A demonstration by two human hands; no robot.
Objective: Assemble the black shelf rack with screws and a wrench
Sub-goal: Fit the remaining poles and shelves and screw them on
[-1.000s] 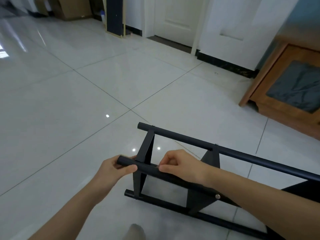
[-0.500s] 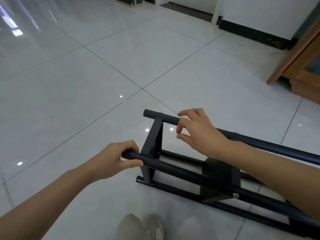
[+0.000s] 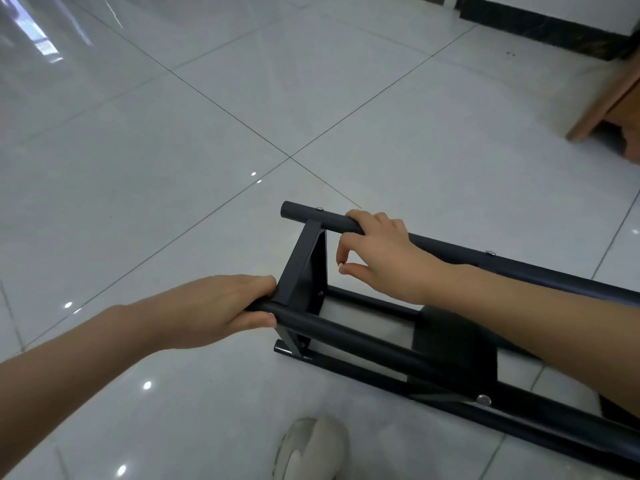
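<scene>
The left hand (image 3: 214, 306) is gripping the rack (image 3: 363, 336) by its near bar; the right hand (image 3: 384, 251) is curling fingers (image 3: 358, 217) over its far bar.

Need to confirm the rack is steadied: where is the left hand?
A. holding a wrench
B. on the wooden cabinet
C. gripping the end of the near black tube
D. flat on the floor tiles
C: the left hand wraps its fingers round the end of the near tube of the black shelf rack.

Glossy white tile floor (image 3: 180, 140), thin dark grout lines (image 3: 221, 109), scattered light glints. Black baseboard (image 3: 540, 29) top right. Wooden cabinet (image 3: 613, 95) corner at right edge.
</scene>
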